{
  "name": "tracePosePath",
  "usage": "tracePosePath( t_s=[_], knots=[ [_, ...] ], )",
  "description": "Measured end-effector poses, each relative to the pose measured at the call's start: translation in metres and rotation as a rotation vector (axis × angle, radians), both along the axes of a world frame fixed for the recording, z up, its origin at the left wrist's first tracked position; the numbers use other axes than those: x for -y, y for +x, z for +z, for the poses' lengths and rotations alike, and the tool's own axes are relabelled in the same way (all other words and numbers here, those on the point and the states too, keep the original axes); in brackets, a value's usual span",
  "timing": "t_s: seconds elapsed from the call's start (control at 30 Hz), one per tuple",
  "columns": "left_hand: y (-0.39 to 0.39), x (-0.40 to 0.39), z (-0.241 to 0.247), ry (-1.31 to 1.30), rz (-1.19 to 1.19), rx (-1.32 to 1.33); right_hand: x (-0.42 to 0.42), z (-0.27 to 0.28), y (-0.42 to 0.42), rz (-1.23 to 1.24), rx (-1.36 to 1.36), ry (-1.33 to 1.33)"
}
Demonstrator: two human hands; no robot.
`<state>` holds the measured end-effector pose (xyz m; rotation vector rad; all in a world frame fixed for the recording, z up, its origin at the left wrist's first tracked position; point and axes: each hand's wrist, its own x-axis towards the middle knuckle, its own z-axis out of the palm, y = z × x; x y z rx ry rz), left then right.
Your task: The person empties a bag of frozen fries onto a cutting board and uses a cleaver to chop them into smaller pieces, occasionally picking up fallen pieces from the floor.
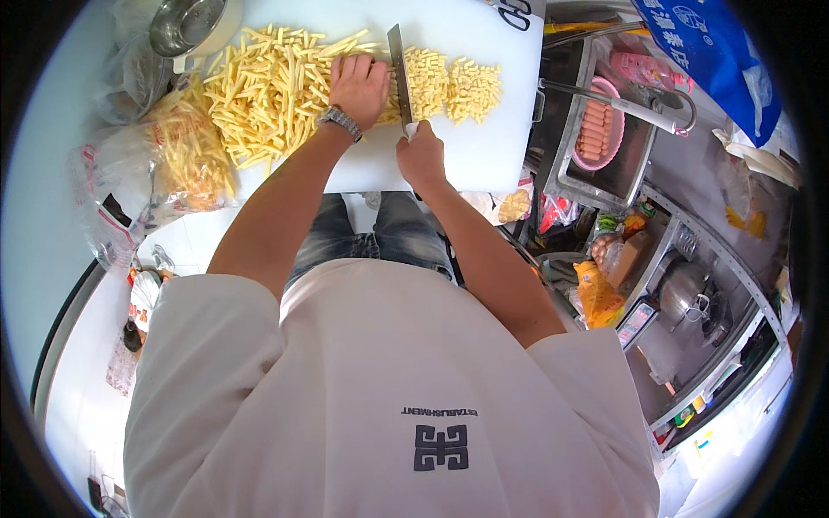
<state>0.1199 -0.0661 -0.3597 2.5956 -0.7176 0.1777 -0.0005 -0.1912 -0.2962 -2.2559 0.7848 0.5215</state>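
A broad heap of cut potato fries (272, 90) covers the left half of a white cutting board (473, 155). My left hand (360, 84), with a metal watch on its wrist, presses down on the right end of the heap. In my right hand (421, 155) is the handle of a cleaver (399, 78), its blade upright just right of my left fingers. Beyond the blade lie short diced potato pieces (427, 81), and a separate patch of small pieces (474, 89) sits farther right.
A plastic bag of fries (191, 152) slumps at the board's left edge, below a metal pot (194, 29). Scissors (515, 14) lie at the top right corner. Right of the board, a pink basket of sausages (596, 126) stands in a metal sink (638, 171), under a long faucet (583, 94).
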Motion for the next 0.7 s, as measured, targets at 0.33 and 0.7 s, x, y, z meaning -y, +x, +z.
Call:
tracePosePath(
  t_s=[0.33,0.7],
  knots=[
    [0.058,-0.008,-0.001,0.080,0.076,-0.129,0.001,0.004,-0.002,-0.029,0.053,0.022],
    [0.010,-0.013,0.001,-0.034,-0.072,0.032,0.004,0.011,-0.006,-0.029,0.154,0.041]
  ],
)
